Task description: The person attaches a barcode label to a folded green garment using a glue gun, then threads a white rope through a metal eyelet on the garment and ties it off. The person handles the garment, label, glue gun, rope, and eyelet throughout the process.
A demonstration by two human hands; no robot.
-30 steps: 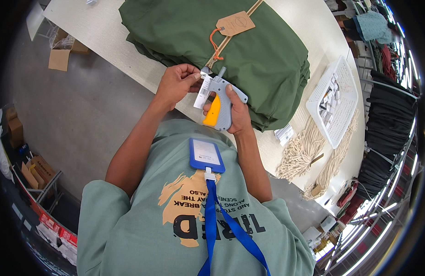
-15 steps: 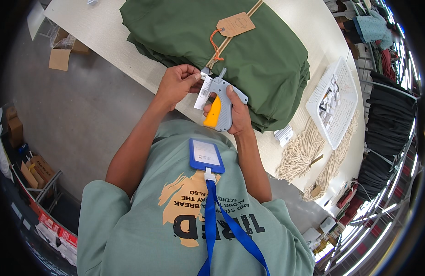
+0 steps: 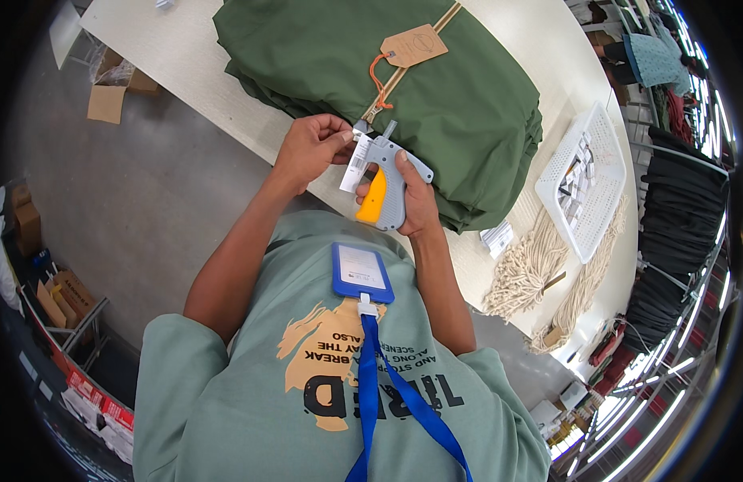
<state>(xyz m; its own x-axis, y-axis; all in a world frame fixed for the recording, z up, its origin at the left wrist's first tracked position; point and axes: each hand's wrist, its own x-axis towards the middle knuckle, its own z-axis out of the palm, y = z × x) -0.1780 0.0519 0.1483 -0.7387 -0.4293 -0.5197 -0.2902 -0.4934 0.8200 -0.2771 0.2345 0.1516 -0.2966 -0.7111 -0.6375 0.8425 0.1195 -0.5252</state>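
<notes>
My right hand (image 3: 418,197) is wrapped round a grey tagging gun (image 3: 394,185) with a yellow trigger. The gun's tip points up toward the edge of a folded dark green garment (image 3: 468,120). A white barcode price tag (image 3: 354,167) hangs at the gun's front. Beside that tip, my left hand (image 3: 307,153) pinches a small pale label (image 3: 359,130) at the garment's edge between thumb and forefinger. A zipper (image 3: 394,83) runs up from there, and a brown card hang tag (image 3: 415,46) is tied near its end by an orange cord (image 3: 375,74).
On the white table (image 3: 251,120), a white perforated basket (image 3: 550,189) holds several small tags. Bundles of cream cord (image 3: 528,273) and a small stack of white tags (image 3: 497,238) lie nearer. Dark clothes (image 3: 677,217) hang at the right; another person (image 3: 657,60) stands beyond.
</notes>
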